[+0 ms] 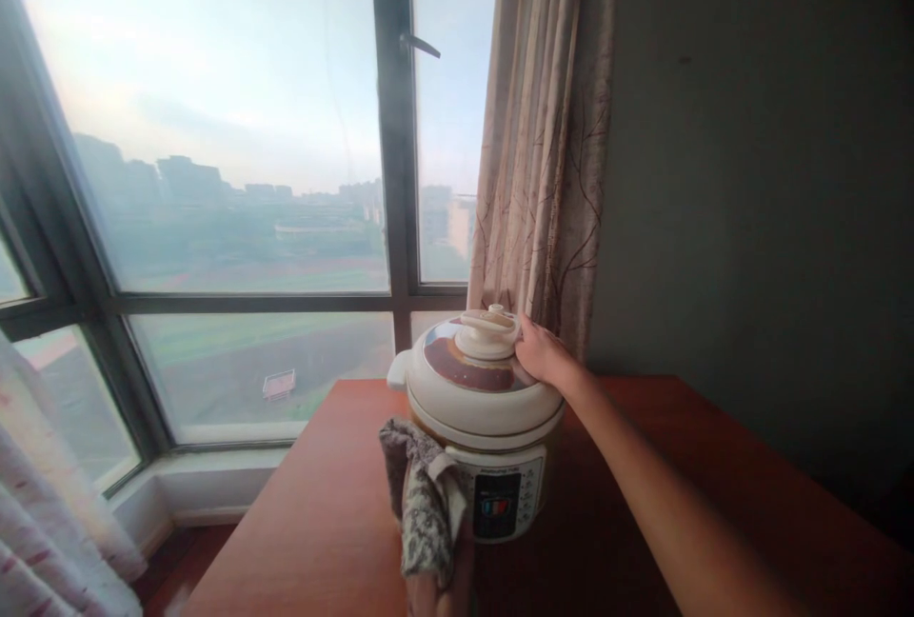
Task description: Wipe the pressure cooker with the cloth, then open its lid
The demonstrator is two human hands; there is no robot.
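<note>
A cream electric pressure cooker (486,412) stands upright on the table, with a shiny brown-and-silver lid top and a dark control panel in front. My right hand (544,353) reaches in from the right and grips the lid's right side, close to the cream knob (487,333); its far fingers are partly hidden. At the cooker's front left, my left hand (434,595) holds a grey patterned cloth (428,507) against the body, left of the panel. The cloth covers most of that hand's fingers.
The reddish-brown table (300,522) extends on both sides of the cooker. Behind it are a large window (249,303) with a dark frame and a beige curtain (546,141). A dark wall (743,179) rises at the right; a pale curtain (57,503) hangs at the lower left.
</note>
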